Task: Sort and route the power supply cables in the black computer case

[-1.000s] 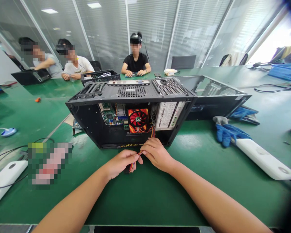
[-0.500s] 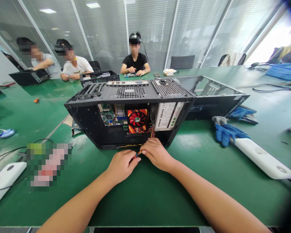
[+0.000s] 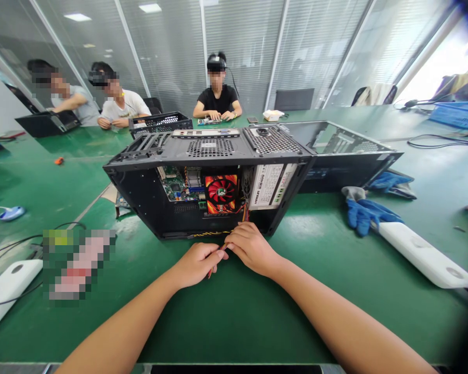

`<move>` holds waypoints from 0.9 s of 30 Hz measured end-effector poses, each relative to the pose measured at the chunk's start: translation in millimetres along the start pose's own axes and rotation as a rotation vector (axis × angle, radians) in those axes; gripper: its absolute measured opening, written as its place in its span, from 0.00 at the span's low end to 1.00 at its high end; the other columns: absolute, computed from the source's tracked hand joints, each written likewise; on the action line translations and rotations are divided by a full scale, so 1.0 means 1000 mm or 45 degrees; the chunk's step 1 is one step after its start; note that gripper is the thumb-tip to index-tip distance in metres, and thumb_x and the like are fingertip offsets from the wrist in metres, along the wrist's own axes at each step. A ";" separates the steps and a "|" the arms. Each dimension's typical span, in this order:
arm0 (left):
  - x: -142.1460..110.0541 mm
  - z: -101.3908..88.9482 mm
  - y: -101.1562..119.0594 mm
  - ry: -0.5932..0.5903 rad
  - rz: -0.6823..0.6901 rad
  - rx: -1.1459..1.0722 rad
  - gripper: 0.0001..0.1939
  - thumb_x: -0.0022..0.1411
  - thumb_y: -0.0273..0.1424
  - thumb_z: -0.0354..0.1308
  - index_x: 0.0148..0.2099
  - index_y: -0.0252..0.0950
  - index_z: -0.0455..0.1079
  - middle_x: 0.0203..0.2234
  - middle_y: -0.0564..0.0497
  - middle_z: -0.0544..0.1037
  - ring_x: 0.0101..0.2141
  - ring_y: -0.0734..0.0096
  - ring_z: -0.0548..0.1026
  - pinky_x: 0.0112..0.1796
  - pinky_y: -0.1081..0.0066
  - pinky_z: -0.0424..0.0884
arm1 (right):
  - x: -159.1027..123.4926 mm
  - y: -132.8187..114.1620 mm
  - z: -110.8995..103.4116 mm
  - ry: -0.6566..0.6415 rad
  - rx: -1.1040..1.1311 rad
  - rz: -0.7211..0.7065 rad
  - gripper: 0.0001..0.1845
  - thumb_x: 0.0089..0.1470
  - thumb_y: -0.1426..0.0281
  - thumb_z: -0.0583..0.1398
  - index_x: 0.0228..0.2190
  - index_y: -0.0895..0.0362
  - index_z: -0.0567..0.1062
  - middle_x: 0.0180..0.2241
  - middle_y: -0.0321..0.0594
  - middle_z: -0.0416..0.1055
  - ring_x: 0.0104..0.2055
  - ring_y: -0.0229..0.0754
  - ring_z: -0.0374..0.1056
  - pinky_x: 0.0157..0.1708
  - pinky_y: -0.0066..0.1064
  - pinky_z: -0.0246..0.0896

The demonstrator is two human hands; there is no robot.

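Just below frame centre, wires [image 3: 223, 248] are being pinched in the grips of left hand [image 3: 196, 264] and right hand [image 3: 252, 249]. Their length is being slanted up-right, the right hand being nearer the computer case [image 3: 239, 155].

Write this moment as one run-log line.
Left grip: holding wires; right grip: same wires; computer case: side open; fan: inside.
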State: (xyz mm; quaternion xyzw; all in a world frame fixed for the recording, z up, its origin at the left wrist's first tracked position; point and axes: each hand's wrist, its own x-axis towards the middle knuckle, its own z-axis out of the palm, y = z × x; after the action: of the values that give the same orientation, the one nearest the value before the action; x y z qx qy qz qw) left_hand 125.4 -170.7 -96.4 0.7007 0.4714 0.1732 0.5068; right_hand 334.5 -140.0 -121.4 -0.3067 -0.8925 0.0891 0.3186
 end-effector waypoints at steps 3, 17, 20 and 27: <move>-0.001 0.002 0.004 0.110 0.076 0.221 0.17 0.67 0.39 0.48 0.33 0.33 0.70 0.19 0.56 0.68 0.20 0.76 0.66 0.25 0.75 0.59 | 0.000 -0.001 -0.001 0.005 0.005 0.007 0.10 0.65 0.69 0.52 0.37 0.55 0.73 0.33 0.40 0.75 0.39 0.43 0.67 0.52 0.44 0.54; -0.003 0.007 -0.004 0.370 0.361 0.816 0.17 0.69 0.35 0.45 0.27 0.36 0.61 0.21 0.54 0.64 0.24 0.72 0.65 0.29 0.71 0.57 | 0.001 -0.002 0.002 0.003 -0.001 0.033 0.09 0.64 0.70 0.53 0.36 0.55 0.73 0.33 0.40 0.75 0.40 0.44 0.66 0.52 0.43 0.53; -0.002 0.006 -0.004 0.348 0.344 0.743 0.18 0.69 0.35 0.45 0.26 0.36 0.60 0.20 0.55 0.63 0.24 0.73 0.64 0.28 0.72 0.56 | 0.002 -0.003 0.001 -0.009 0.000 0.047 0.10 0.64 0.70 0.52 0.36 0.55 0.73 0.33 0.40 0.75 0.40 0.43 0.66 0.52 0.43 0.53; 0.000 0.009 -0.009 0.376 0.352 0.827 0.16 0.69 0.35 0.46 0.28 0.36 0.63 0.21 0.53 0.66 0.26 0.71 0.66 0.30 0.71 0.58 | 0.002 -0.003 0.001 -0.011 0.006 0.059 0.09 0.63 0.70 0.53 0.35 0.55 0.73 0.32 0.40 0.74 0.39 0.43 0.66 0.52 0.43 0.53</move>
State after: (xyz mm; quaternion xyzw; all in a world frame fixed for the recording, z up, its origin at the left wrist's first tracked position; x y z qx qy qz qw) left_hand 127.4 -175.1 -107.6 0.8493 0.4706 0.1804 0.1568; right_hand 331.5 -141.4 -120.0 -0.3262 -0.8863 0.1001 0.3132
